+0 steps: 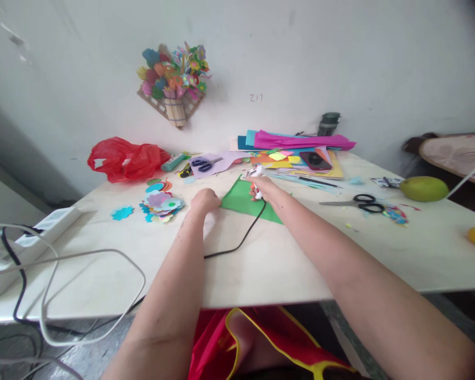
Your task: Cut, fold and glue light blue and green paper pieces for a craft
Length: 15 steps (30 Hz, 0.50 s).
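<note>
A green sheet (pixel 237 196) of paper or felt lies at the middle of the table. My left hand (pixel 205 200) is closed at its left corner; the fingertips are partly hidden. Over the sheet, my right hand (pixel 262 184) grips a white glue gun (pixel 258 193) with an orange part at the trigger. Its nozzle end points away from me, near the sheet's far edge. From the handle a black cord (pixel 241 244) runs down across the table to the left.
Left of my left hand lies a pile of paper flower cutouts (pixel 162 205), with a red plastic bag (pixel 126 158) behind. Dark scissors (pixel 364 203) and a green mango (pixel 424 188) lie right. Coloured sheets (pixel 301 140) and a phone (pixel 315 160) lie at the back. A power strip (pixel 59 224) with cables is at left.
</note>
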{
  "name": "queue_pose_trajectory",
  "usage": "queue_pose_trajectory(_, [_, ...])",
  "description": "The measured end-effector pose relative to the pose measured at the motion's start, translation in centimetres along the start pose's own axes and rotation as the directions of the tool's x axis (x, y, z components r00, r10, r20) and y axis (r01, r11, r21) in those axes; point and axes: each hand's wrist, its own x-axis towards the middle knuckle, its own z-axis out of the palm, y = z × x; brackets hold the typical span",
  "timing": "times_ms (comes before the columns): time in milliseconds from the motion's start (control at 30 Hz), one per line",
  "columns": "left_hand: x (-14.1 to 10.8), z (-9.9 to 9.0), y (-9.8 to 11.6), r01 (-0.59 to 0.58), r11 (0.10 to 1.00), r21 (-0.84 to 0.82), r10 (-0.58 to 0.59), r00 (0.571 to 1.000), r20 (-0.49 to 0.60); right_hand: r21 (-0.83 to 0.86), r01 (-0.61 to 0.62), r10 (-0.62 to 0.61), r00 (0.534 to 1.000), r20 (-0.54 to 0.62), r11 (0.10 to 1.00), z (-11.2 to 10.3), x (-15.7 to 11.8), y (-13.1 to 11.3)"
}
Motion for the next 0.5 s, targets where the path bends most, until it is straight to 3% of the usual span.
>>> queue_pose_trajectory(500, [-0.1,-0.1,-0.1,-0.012,1.0,-0.02,0.011,1.0,-0.023,-0.04,0.02,-0.018,0.998,0.059,0.999,0.0,-1.5,-0.4])
